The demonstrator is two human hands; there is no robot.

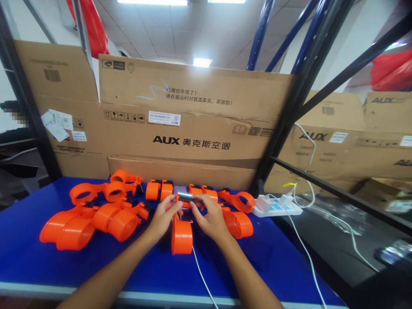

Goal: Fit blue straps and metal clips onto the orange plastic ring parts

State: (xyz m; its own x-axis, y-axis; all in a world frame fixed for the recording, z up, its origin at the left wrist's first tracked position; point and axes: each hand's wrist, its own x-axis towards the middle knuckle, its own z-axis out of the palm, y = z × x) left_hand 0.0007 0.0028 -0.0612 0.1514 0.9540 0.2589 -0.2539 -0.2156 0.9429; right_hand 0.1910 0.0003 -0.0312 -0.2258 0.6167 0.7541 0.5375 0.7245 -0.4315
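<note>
Just ahead of me, an orange plastic tape dispenser (182, 238) is held up at its narrow end, its wide ring hanging towards me. My left hand (165, 214) is closed on the left side of that end. On the right side, the fingers of my right hand (209, 212) pinch around a dark strip with a ridged, shiny edge (185, 196), which lies across the top of the dispenser. My fingers hide how the strip sits against the orange plastic. More orange dispensers (75, 231) lie to the left, and others (240, 223) are close beyond my right hand.
A blue tabletop (144, 268) lies under everything, with a cardboard panel (193, 124) upright behind it. At the right stand a white power strip (278, 206) with cables and a dark metal frame post (286, 103). A white cable (203, 279) runs towards me below the dispenser.
</note>
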